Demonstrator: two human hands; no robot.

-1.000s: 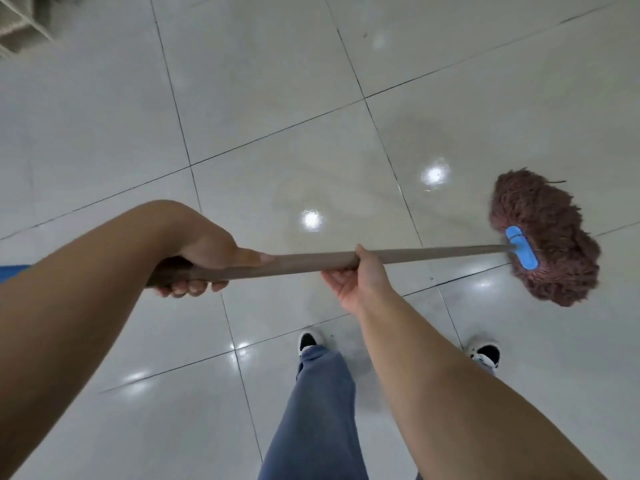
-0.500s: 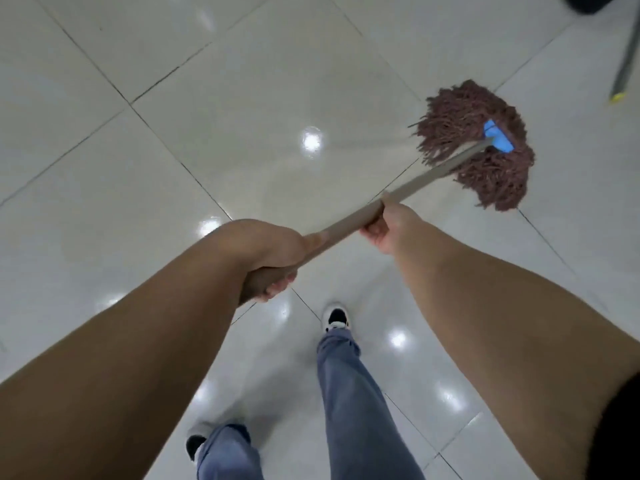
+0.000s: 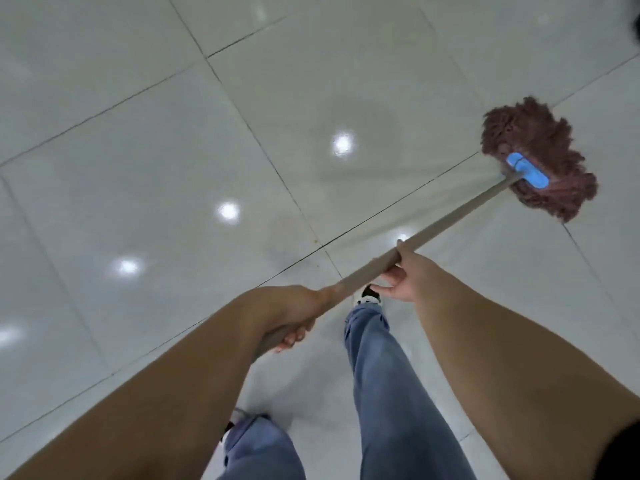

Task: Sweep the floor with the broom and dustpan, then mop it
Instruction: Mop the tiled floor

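A mop with a reddish-brown string head (image 3: 540, 147) and a blue clamp (image 3: 528, 170) lies on the glossy white tiled floor (image 3: 173, 174) at the right. Its pale handle (image 3: 457, 213) runs down and left toward me. My left hand (image 3: 287, 313) grips the near end of the handle, fingers curled under it. Further up the shaft, my right hand (image 3: 401, 275) holds the handle from below with the thumb along it. No broom or dustpan is in view.
My legs in blue jeans (image 3: 391, 382) and one black-and-white shoe (image 3: 367, 296) stand below the handle. Dark grout lines cross the tiles, and ceiling lights reflect in the floor. A faint damp streak (image 3: 360, 140) shows left of the mop head.
The mop head has swung to the right and lower in view, and the view has turned. Both hands keep their hold on the handle.
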